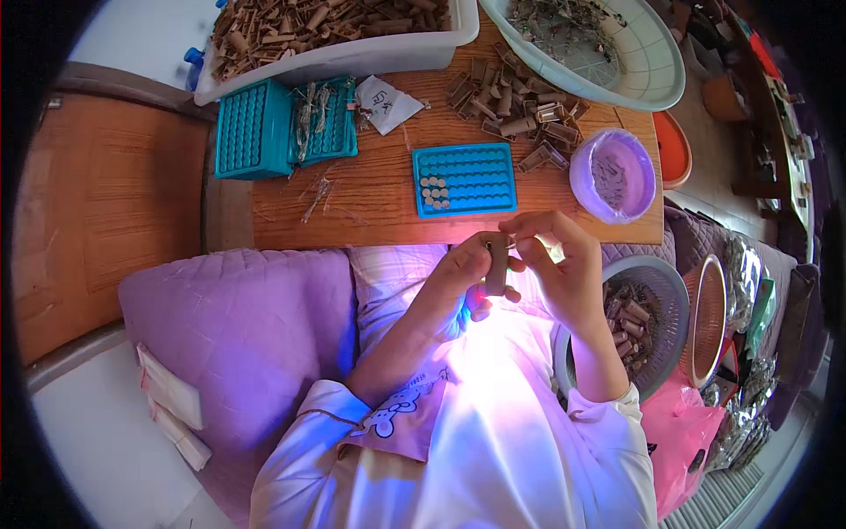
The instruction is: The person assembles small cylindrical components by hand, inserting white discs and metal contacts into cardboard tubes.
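Observation:
Over my lap, just off the table's front edge, my left hand [445, 286] grips a narrow brown casing [497, 271] upright between thumb and fingers. My right hand [566, 269] is closed in a pinch at the casing's upper end. Something tiny and shiny shows at those fingertips, too small to name. Bright white and violet light glows below both hands. In front of them lies a blue tray [480, 181] with rows of hollows; several small round pieces [434, 190] sit in its left part.
Loose brown casings [502, 97] lie behind the tray, below a big white bin [352, 60] full of them. A purple bowl [648, 181] stands at the table's right. Stacked teal trays [251, 132] and thin wires [319, 196] are left. Beside my right arm is a grey basket [671, 304].

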`<state>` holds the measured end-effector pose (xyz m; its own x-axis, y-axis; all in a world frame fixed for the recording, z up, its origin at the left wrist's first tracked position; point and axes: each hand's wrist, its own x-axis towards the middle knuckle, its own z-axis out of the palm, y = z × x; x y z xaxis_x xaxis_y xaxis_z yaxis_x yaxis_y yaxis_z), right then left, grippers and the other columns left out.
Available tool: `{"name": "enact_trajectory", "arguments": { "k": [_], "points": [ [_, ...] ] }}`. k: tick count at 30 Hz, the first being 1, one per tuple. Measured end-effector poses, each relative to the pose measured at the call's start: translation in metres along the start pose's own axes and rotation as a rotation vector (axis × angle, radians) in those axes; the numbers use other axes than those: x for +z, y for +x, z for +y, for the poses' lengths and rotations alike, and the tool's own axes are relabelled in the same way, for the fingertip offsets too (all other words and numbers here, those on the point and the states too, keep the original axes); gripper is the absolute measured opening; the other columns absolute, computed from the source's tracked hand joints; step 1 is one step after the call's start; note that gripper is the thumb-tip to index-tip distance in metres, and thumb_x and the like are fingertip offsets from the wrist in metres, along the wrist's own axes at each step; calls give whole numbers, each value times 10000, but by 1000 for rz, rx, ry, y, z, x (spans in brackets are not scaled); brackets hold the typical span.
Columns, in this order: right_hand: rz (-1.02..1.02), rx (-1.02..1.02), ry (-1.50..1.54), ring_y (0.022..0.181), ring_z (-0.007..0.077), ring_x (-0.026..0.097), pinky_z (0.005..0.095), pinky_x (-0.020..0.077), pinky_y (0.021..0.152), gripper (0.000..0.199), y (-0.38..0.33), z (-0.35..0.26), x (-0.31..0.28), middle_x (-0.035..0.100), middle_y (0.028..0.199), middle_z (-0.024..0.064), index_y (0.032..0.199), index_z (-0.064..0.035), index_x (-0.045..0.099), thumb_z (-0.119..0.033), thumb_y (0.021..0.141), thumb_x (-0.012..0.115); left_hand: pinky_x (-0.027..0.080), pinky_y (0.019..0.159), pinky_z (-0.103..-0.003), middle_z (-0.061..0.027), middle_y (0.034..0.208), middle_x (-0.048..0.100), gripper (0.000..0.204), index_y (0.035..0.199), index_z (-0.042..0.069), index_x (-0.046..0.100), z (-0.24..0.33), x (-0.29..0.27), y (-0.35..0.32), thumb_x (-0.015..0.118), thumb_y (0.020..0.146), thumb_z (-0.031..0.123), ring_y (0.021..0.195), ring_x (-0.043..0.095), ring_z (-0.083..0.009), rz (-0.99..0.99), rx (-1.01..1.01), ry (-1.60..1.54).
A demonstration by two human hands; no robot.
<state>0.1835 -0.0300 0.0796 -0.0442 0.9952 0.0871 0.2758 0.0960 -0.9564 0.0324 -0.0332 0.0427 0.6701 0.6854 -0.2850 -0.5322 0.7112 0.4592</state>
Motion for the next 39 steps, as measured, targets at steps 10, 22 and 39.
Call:
{"name": "enact_trajectory", "arguments": {
  "k": [10, 22, 39],
  "points": [
    [123, -192, -273, 673, 219, 587, 273, 469, 546, 104, -11, -8, 10, 586, 795, 103, 773, -3, 522, 46, 686, 552, 386, 361, -149, -47, 819, 543, 418, 1073, 37, 396, -7, 4, -3, 405, 838, 382, 610, 588, -117, 78, 30, 43],
    [225, -131, -160, 690, 222, 585, 263, 456, 584, 109, -26, 2, 19, 589, 850, 114, 771, -10, 477, 69, 710, 517, 433, 394, -183, -75, 831, 543, 426, 1110, 36, 376, -10, 0, -4, 390, 847, 371, 618, 590, -143, 0, 5, -106],
    [175, -157, -131, 663, 201, 579, 250, 454, 550, 122, -26, 9, 16, 584, 843, 103, 787, 0, 500, 80, 700, 526, 431, 404, -207, -96, 802, 552, 476, 1127, 4, 382, -5, 2, -4, 435, 826, 370, 600, 584, -177, 78, 18, 122]
  ]
}}
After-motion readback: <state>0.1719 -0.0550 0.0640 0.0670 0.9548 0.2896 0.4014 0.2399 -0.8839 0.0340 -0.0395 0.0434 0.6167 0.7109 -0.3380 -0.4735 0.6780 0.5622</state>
